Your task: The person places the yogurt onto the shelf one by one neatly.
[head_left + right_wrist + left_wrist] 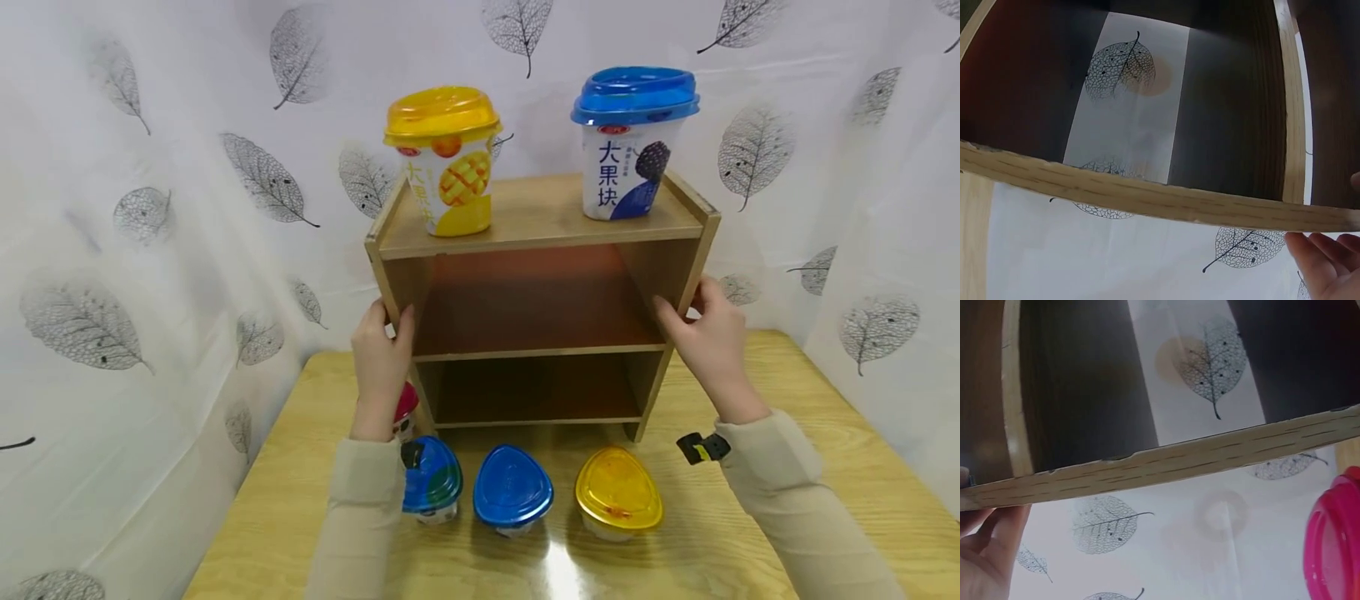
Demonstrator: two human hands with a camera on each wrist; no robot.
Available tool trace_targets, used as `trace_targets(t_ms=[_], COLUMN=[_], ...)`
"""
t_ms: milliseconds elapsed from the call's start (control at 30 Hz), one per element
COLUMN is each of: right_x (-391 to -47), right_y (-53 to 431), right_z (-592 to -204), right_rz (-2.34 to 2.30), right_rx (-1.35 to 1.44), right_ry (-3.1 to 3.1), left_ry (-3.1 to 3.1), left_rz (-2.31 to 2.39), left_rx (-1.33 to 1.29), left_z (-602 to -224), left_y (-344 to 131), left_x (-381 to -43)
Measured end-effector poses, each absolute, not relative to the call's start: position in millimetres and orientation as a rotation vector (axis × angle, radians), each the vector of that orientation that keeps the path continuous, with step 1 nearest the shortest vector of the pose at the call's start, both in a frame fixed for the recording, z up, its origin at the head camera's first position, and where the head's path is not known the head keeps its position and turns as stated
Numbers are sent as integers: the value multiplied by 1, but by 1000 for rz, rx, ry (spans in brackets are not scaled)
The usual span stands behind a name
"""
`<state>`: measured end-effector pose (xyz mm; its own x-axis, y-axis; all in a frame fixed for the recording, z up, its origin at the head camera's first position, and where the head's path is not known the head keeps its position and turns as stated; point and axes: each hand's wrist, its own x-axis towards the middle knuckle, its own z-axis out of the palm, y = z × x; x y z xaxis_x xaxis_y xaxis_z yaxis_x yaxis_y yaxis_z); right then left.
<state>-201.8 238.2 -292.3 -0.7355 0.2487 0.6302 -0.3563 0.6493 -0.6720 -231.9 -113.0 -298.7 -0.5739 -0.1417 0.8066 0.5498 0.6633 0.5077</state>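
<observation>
A small wooden shelf unit [540, 353] stands in front of me. My left hand [380, 362] grips its left side panel, thumb on the inner face and fingers round the outside. On the opposite panel [678, 292], my right hand [711, 346] holds on the same way. Two white yogurt cups sit on the top board: a yellow-lidded mango one [457, 175] at left and a blue-lidded blackberry one [626, 158] at right. In the left wrist view, fingers [991, 550] show under the panel edge; the right wrist view shows fingers [1322, 265] at the other panel.
Before the shelf on the wooden table [780, 467] stand a blue-lidded cup [513, 487], a yellow-lidded cup [618, 492] and another blue-lidded cup [438, 479] beside my left sleeve. A pink-lidded cup [406, 404] is partly hidden by my left wrist. A leaf-patterned curtain [187, 250] hangs behind.
</observation>
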Motion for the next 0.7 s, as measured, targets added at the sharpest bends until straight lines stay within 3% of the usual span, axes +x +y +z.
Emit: trace_targets(t_ms=[467, 700], right_x=[-210, -213], right_y=[235, 237], right_z=[-296, -296], right_rz=[859, 806], right_rx=[77, 99], right_ry=[-2089, -2074], left_ry=[-1938, -1918], left_rz=[-1070, -1035], left_rx=[-178, -359], left_z=[-305, -319], left_y=[-109, -83], left_x=[-194, -171])
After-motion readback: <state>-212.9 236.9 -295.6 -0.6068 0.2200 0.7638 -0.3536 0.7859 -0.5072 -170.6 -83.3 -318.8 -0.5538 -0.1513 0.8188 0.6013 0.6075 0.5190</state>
